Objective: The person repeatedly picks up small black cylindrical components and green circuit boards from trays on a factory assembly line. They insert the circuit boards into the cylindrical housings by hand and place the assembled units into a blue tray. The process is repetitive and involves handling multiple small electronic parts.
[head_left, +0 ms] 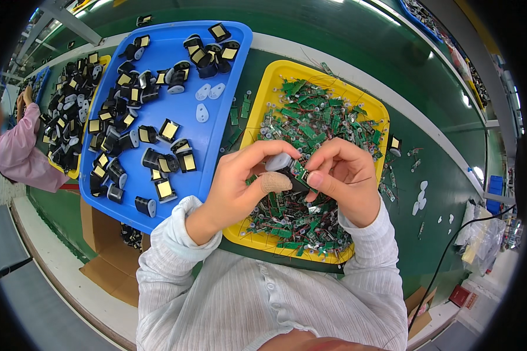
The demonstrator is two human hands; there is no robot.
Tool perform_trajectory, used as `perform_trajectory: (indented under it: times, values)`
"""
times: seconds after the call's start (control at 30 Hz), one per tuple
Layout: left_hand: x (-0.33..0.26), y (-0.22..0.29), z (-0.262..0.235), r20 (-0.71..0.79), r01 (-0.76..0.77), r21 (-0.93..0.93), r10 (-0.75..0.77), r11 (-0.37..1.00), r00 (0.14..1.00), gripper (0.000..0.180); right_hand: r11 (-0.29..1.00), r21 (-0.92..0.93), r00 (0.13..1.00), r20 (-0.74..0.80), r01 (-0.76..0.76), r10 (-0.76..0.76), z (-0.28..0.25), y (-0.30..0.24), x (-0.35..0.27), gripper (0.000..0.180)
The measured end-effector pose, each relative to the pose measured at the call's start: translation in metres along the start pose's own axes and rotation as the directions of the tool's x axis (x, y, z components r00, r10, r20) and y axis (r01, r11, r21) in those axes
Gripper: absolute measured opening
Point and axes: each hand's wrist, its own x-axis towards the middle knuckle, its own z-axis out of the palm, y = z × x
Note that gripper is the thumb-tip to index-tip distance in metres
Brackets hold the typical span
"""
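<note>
Over the yellow tray (376, 105), my left hand (237, 181) grips a small black housing with a grey rounded end piece (280, 162). A tan wrap covers that thumb. At the housing's open side sits a small green circuit board (300, 172). My right hand (351, 184) has its thumb and forefinger closed on the board's end; how far the board is inside the housing is hidden by the fingers. Beneath both hands, the tray holds a heap of green circuit boards (310, 117) with thin wires and small round whitish parts.
To the left lies a blue tray (211, 131) with several black housings (123, 140) and loose grey end pieces (202, 112). Beyond it stands another yellow tray (104, 60) of housings, near a person in pink (23, 146). White flat pieces (418, 199) lie right; an open carton (114, 263) stands below left.
</note>
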Motion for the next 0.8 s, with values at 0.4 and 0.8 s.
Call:
perform_trajectory:
  times: [0.4,0.8]
  values:
    - [0.008,0.004,-0.002,0.040,-0.153,0.261,0.148,0.953,0.988,0.032,0.965,-0.261,0.999,-0.043,-0.021,0.010,0.010,0.003,-0.001,0.006]
    - [0.006,0.008,-0.004,0.092,0.046,0.114,-0.057,0.992,0.994,0.040,0.578,-0.785,0.937,0.010,0.224,-0.349,0.015,0.009,-0.003,0.011]
